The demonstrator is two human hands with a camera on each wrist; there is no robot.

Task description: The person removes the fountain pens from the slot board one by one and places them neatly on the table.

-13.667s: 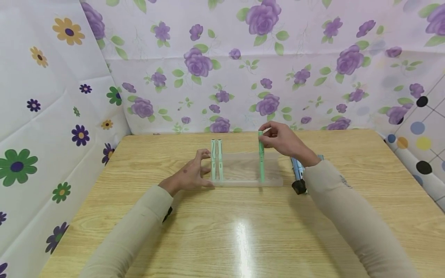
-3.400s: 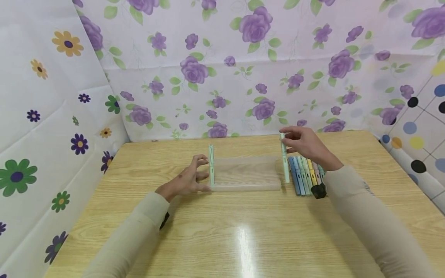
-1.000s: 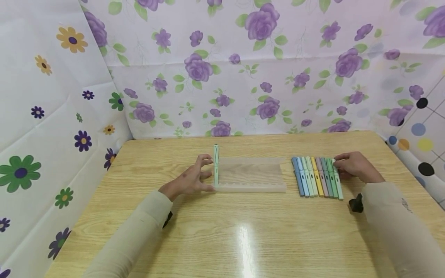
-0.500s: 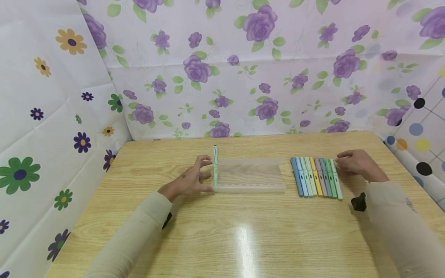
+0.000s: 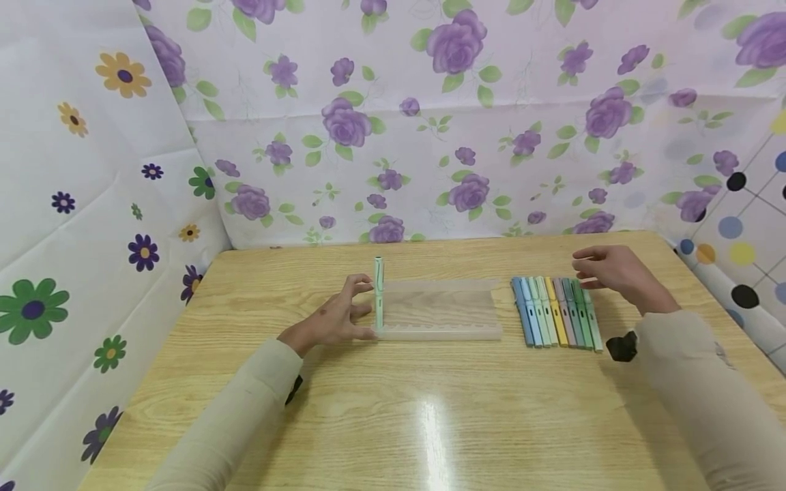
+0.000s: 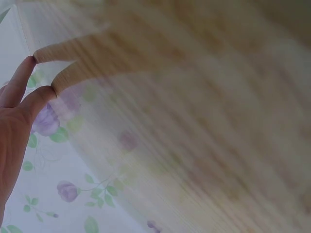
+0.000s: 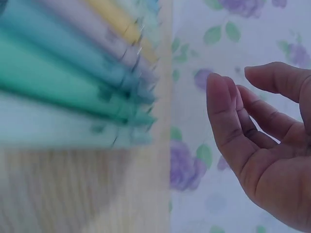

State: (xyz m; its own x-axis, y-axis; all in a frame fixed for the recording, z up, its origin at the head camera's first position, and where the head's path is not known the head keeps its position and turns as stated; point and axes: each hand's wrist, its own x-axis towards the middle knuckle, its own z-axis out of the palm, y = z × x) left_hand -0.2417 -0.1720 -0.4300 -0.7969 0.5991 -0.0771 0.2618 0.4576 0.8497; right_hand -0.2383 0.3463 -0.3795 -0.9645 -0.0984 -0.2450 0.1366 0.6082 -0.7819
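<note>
A clear pen rack (image 5: 439,334) stands in the middle of the wooden table. One pale green pen (image 5: 379,300) is upright at its left end. My left hand (image 5: 331,317) holds that end, thumb at the front corner and fingers farther back; in the left wrist view fingertips (image 6: 52,91) touch its see-through panel. To the right several capped pens (image 5: 555,314) lie side by side in a row, blue to yellow to green, a pale green one (image 5: 591,320) outermost. Just beyond their far right ends my right hand (image 5: 617,269) hovers with loose fingers, holding nothing.
Behind the table's (image 5: 430,402) back edge hangs a cloth (image 5: 295,170) with purple roses. Another flowered cloth (image 5: 110,259) borders the left side, and a dotted one (image 5: 746,273) the right.
Two other pens from the rack are gone since the oldest frame. The pale green pen lately in my right hand now lies at the row's right end; that hand has lifted off it.
</note>
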